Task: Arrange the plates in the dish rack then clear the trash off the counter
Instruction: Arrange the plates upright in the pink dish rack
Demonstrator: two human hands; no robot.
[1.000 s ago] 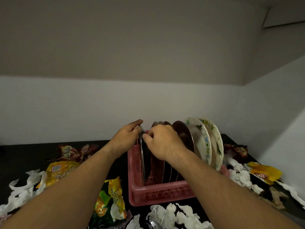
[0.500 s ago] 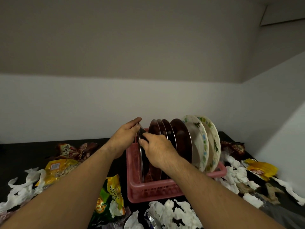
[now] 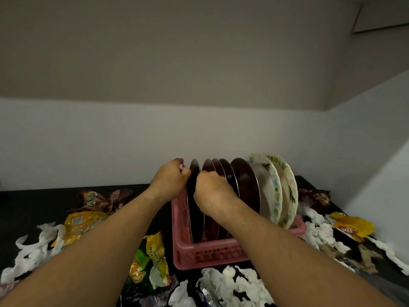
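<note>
1. Head view, containers: a pink dish rack sits on the black worktop near the back wall. A row of plates stands on edge in it.
2. At the left end stands the leftmost steel plate, upright. To its right come the other steel plates, close together and leaning slightly right.
3. The right end of the rack holds two white patterned plates, tilted the same way, the outer one resting against the rack's right rim.
4. Hands and plate: the left hand is curled narrow at the upper left rim of the leftmost steel plate and touches it, with the fingertips folded in toward the edge.
5. The right hand grips the same plate from its right side. Its knuckles face the camera and its fingers curl out of sight between this plate and the next. The plate stands between the two hands, its lower edge inside the rack.
6. Trash on the worktop: crumpled white tissues lie just in front of the rack, with more to the left and right.
7. A yellow-green chip bag lies beside the rack's front left corner, with a yellow packet further left.
8. A yellow wrapper lies to the right of the rack among the tissues.
</note>
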